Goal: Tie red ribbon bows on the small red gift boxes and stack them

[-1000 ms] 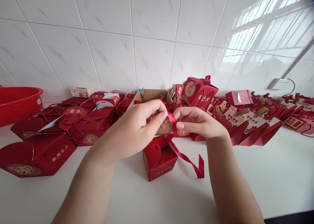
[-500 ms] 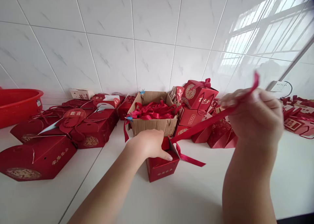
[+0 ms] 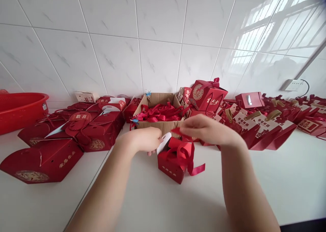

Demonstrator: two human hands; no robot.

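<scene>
The red cardboard gift box (image 3: pixel 171 167) is found at lower centre of frame; light, crushable card is presumed, best gripped by side walls. Its white-lined flap (image 3: pixel 163 144) is pinched by the left hand (image 3: pixel 146 139); whether anything is held by the right hand (image 3: pixel 206 128) cannot be told.

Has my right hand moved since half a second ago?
Yes, your right hand moved left, away from the wall socket, toward the cardboard box.

You've got bright, soft, even light. Window-shaped glare on wall tiles (image 3: pixel 244 55), upper right. Faint shadow on desk (image 3: pixel 147 198) beside your right forearm (image 3: pixel 241 184). Slight motion blur on your hands (image 3: pixel 207 128). Near-left box (image 3: pixel 51 160) fairly crisp. Wide-angle stretch toward edges; dark bluish vignetting, top-right corner.
</scene>
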